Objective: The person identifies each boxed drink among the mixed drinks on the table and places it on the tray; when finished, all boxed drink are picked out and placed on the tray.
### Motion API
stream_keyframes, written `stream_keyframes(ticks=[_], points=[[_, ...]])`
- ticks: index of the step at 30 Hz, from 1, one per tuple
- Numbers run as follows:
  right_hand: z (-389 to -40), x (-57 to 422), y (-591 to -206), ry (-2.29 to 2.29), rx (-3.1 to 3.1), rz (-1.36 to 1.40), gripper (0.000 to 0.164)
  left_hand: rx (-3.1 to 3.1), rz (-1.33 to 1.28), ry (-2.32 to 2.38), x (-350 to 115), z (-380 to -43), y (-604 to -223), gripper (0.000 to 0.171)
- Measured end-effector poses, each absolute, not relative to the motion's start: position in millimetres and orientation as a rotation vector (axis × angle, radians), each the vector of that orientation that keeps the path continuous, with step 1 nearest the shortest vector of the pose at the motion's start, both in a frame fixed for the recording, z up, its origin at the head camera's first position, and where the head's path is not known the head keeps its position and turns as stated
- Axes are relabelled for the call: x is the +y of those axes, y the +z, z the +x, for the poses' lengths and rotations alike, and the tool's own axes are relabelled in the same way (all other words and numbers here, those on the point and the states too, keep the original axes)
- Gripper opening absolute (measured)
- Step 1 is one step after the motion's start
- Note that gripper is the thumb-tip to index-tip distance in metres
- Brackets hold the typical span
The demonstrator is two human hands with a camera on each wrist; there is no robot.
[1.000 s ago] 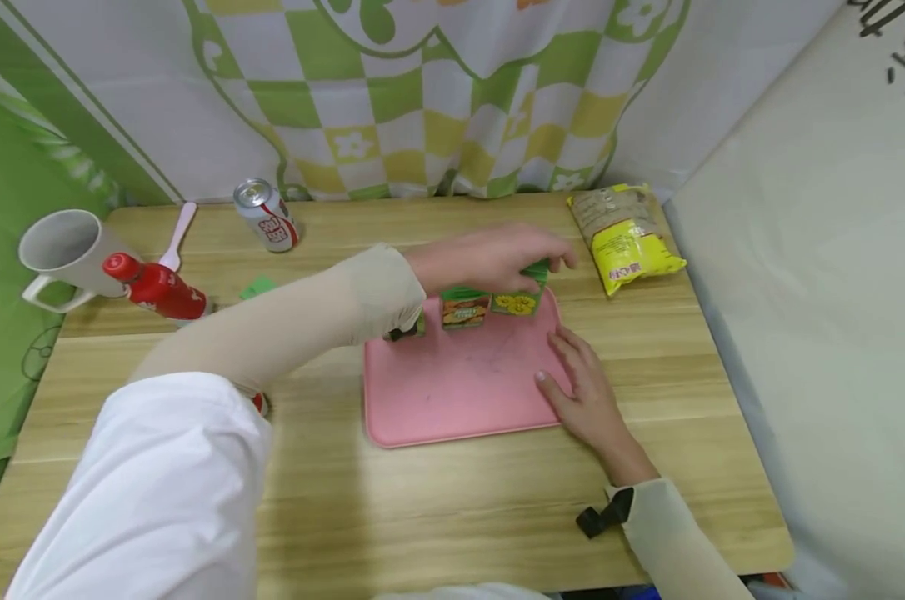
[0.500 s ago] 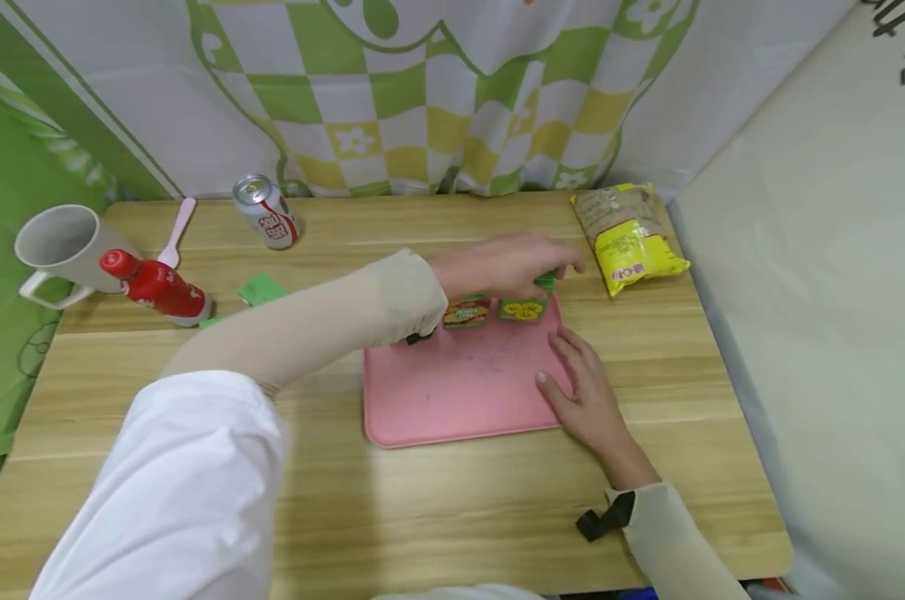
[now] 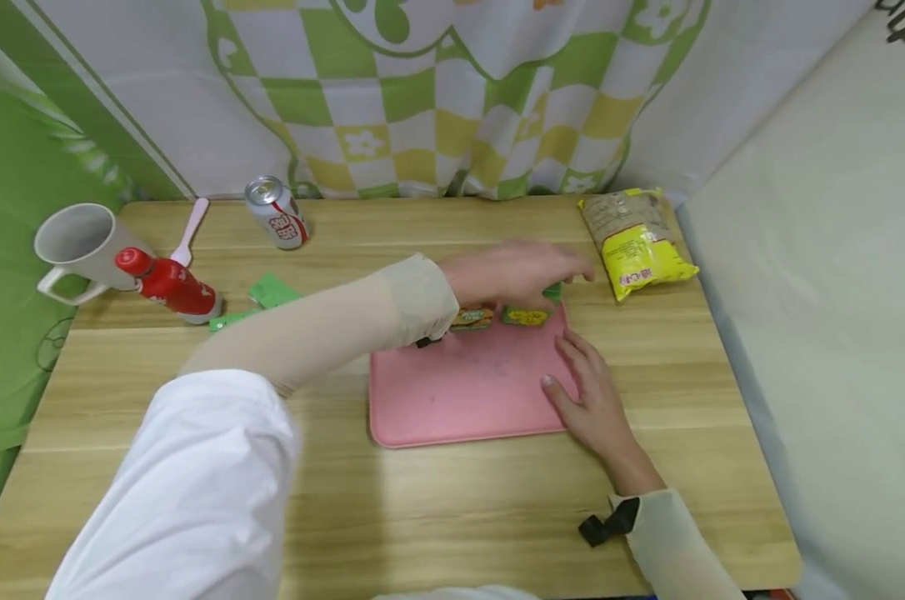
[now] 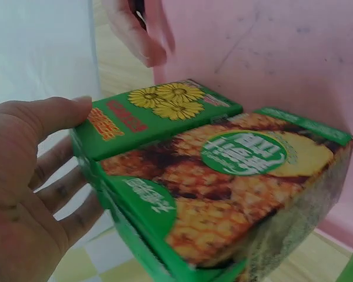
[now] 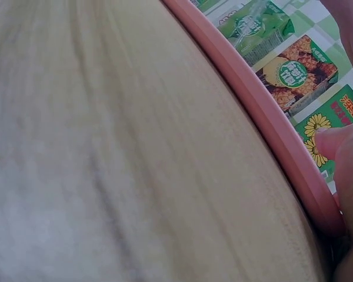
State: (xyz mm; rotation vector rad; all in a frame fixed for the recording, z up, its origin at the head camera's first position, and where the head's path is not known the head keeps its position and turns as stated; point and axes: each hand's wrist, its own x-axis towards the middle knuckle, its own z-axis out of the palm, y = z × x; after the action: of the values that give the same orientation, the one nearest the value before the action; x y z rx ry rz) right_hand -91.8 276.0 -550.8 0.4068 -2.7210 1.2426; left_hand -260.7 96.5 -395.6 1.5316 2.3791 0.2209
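Note:
Reaching across the pink tray (image 3: 467, 392), my left hand (image 3: 516, 271) holds a green drink carton (image 4: 165, 111) with yellow flowers at the tray's back right. In the left wrist view the thumb lies at one end of its front, with the other fingers behind. A pineapple drink carton (image 4: 223, 170) stands right beside it. Further left, a third green carton (image 5: 247, 29) shows in the right wrist view; my left wrist and sleeve hide it in the head view. My right hand (image 3: 598, 408) grips the tray's right rim, thumb inside, fingers along the edge.
At the table's left are a white mug (image 3: 100, 250), a red bottle (image 3: 175, 287) and a pink fork (image 3: 192, 229). Flat green pieces (image 3: 272, 290) lie partly behind my left sleeve. A drink can (image 3: 276, 212) stands at the back, a yellow snack bag (image 3: 636, 250) at the back right.
My left hand has come slightly down and to the right over the flower carton, covering more of the cartons. The right hand stays at the tray's rim. The head view has shifted slightly.

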Motion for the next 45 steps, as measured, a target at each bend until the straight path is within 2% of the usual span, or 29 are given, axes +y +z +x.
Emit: stream_keyframes(ticks=[4,8,14,22,26,33,45], points=[[-91,276,-551,1.235,-2.729,0.408,0.062,2.363,1.529,0.295,86,-260,-387,0.058],[-93,274,-551,1.233,-2.74,0.407,0.063,2.375,1.518,0.447,52,-262,-359,0.053],[-92,274,-552,1.222,-2.751,0.378,0.063,2.477,1.385,0.664,-33,-268,-314,0.052],[-91,275,-552,1.192,-2.728,0.367,0.063,2.564,1.021,0.944,-153,-257,-298,0.049],[-89,274,-553,1.197,-2.732,0.345,0.063,2.608,0.909,1.032,-196,-237,-307,0.047],[-87,269,-553,1.222,-2.746,0.338,0.063,2.598,0.576,1.28,-260,-196,-344,0.044],[-91,270,-550,1.175,-2.737,0.347,0.064,2.53,0.393,1.479,-307,-152,-404,0.044]])
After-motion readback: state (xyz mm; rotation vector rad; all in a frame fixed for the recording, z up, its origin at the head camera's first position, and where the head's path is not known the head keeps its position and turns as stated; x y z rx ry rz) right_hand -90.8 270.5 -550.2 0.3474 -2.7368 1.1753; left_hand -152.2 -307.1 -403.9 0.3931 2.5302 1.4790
